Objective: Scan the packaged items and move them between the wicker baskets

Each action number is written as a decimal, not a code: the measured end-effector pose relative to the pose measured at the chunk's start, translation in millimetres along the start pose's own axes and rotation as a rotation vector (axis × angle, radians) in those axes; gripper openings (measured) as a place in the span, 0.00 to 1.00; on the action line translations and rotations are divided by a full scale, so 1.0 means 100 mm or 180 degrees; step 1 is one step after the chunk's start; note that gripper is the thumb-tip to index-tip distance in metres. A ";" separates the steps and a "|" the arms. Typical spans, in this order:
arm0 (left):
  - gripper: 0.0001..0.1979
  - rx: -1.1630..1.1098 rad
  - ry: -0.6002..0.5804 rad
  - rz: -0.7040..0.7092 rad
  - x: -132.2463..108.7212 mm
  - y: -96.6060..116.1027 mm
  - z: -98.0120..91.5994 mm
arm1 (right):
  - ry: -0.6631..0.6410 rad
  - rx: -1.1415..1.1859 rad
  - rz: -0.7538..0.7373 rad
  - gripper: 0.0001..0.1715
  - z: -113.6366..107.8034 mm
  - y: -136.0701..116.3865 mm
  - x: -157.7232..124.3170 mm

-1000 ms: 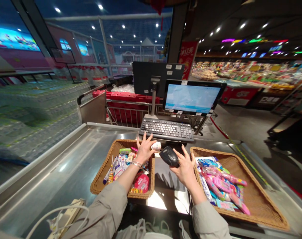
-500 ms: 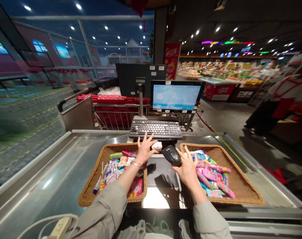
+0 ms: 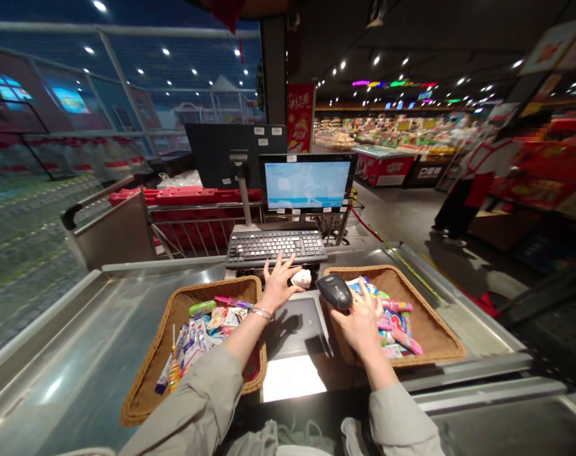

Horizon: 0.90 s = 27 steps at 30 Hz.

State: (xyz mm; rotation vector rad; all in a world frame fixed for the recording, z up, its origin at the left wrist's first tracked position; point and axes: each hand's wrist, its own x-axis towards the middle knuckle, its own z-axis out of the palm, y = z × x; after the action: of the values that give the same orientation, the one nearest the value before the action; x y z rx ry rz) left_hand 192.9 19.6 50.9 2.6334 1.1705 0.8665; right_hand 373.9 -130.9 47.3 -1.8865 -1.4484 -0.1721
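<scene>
Between the thumb and forefinger of my left hand (image 3: 279, 285) is a small, rounded white item (image 3: 301, 278); its kind does not show. The other fingers of that hand spread in front of the keyboard (image 3: 275, 246). My right hand (image 3: 361, 316) grips a black barcode scanner (image 3: 334, 292), whose head points toward the white item with a small gap between them. Under my left forearm lies a wicker basket (image 3: 147, 354) of small packaged goods. A second wicker basket (image 3: 437, 329), holding pink and blue packets, sits beneath my right hand.
A lit monitor (image 3: 307, 183) stands behind the keyboard, with a dark second screen (image 3: 221, 152) to its left. The metal counter (image 3: 92, 335) has raised edges. Beyond it are a shopping cart (image 3: 202, 231) and a person in a red apron (image 3: 478, 171).
My view has turned to the right, so the counter and screens sit farther left. The scanner has moved slightly over the right basket. Both hands keep their holds.
</scene>
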 end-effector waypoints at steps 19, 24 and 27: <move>0.25 -0.0438 -0.0185 0.0451 0.23 0.42 0.35 | 0.0675 -0.0420 0.0717 0.21 -0.24 0.55 -0.13; 0.25 -0.0468 -0.0287 0.0494 0.26 0.55 0.43 | 0.0623 -0.0504 0.0900 0.24 -0.30 0.67 -0.16; 0.25 -0.0466 -0.0330 0.0548 0.28 0.60 0.50 | 0.0553 -0.0527 0.0951 0.23 -0.34 0.73 -0.18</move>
State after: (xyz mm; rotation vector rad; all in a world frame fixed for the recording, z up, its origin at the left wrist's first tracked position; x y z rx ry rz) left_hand 273.5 3.7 42.4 2.6514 0.8327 0.7985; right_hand 442.8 -172.5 28.0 -2.1390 -1.0499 -0.3116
